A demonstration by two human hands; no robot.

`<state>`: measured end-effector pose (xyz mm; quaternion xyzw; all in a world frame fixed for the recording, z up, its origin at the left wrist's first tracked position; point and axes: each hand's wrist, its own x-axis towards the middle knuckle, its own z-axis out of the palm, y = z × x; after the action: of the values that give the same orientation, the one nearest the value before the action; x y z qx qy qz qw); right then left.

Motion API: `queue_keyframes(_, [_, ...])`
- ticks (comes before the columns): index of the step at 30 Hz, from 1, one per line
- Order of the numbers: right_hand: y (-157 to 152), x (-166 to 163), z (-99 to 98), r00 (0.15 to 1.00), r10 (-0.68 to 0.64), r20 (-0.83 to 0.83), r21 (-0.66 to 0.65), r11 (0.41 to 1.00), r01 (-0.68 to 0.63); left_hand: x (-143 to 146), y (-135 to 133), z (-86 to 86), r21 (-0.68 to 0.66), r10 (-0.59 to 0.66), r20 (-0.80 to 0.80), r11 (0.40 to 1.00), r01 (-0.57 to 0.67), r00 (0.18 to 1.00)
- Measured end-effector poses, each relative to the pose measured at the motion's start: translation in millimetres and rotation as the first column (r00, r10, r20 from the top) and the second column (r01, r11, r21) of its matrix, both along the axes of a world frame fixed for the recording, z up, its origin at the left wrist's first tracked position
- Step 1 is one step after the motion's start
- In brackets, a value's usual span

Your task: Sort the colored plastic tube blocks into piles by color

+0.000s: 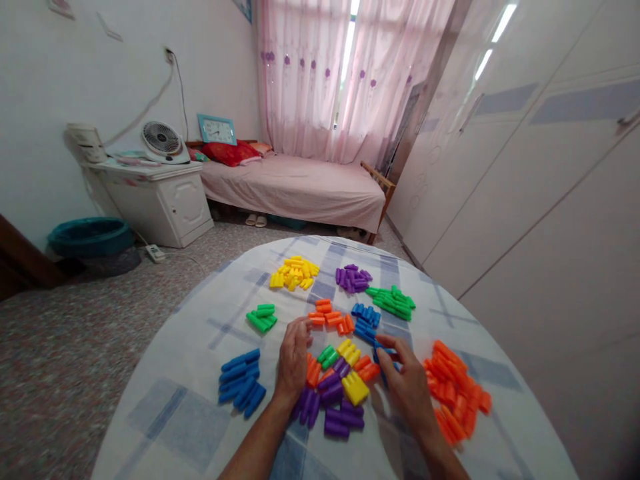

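My right hand (403,373) has thumb and fingers closed on blue plastic building blocks (379,352), at the right side of a mixed cluster. My left hand (294,360) rests at the cluster's left edge, fingers loosely bent beside the orange blocks (331,319) and not visibly gripping any. Between the hands lie yellow blocks (355,388), purple blocks (331,390) and small green blocks (328,357). Other blue blocks (366,321) lie just beyond my right fingertips. All are short, rounded tubes, many joined side by side. My left thumb is mostly hidden.
Sorted piles surround the cluster on the checked tablecloth (200,373): blue (243,380), green (262,319), yellow (295,272), purple (353,278), more green (393,302) and orange (456,390). A bed (305,183) stands beyond, wardrobes (525,200) to the right.
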<state>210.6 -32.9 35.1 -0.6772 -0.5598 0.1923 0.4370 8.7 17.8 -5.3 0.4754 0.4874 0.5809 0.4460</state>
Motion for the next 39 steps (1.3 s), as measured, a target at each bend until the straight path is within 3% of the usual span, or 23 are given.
queue_keyframes(5, [-22.6, -22.6, -21.6, 0.998, -0.050, -0.042, 0.169, 0.984, 0.056, -2.9, 2.5, -4.6, 0.008, -0.012, -0.032, 1.000, 0.012, 0.999])
queue_keyframes(13, [-18.2, -32.7, -42.2, 1.000, -0.012, 0.001, 0.305, 0.952, 0.011, -3.9, 1.0, -0.3, 0.009, -0.047, -0.088, 0.999, 0.048, 0.995])
queue_keyframes(18, [-12.8, -24.5, -43.4, 1.000, 0.002, -0.002, 0.298, 0.955, -0.001, -4.4, -9.0, 4.6, -0.042, -0.082, -0.159, 0.996, 0.077, 0.984])
queue_keyframes(25, [-12.0, -30.0, -44.5, 0.989, 0.069, 0.130, 0.273, 0.957, -0.103, 0.6, -21.8, 13.1, -0.018, -0.108, -0.290, 0.994, 0.108, 0.951])
queue_keyframes(29, [-13.9, -31.4, -41.6, 0.979, 0.097, 0.177, 0.286, 0.947, -0.146, 2.2, -29.8, 25.6, 0.074, -0.080, -0.451, 0.989, 0.127, 0.889])
queue_keyframes(33, [-14.7, -32.6, -41.1, 0.963, 0.118, 0.240, 0.296, 0.936, -0.189, -4.0, -48.8, 36.8, 0.135, -0.043, -0.642, 0.976, 0.168, 0.766])
queue_keyframes(36, [-13.8, -33.1, -42.2, 0.959, 0.103, 0.265, 0.289, 0.940, -0.181, -8.9, -65.4, 35.2, 0.149, -0.036, -0.745, 0.964, 0.219, 0.666])
queue_keyframes(39, [-13.2, -33.3, -41.4, 0.956, 0.088, 0.280, 0.276, 0.946, -0.168, -8.3, -76.2, 26.4, 0.167, -0.019, -0.786, 0.956, 0.242, 0.618])
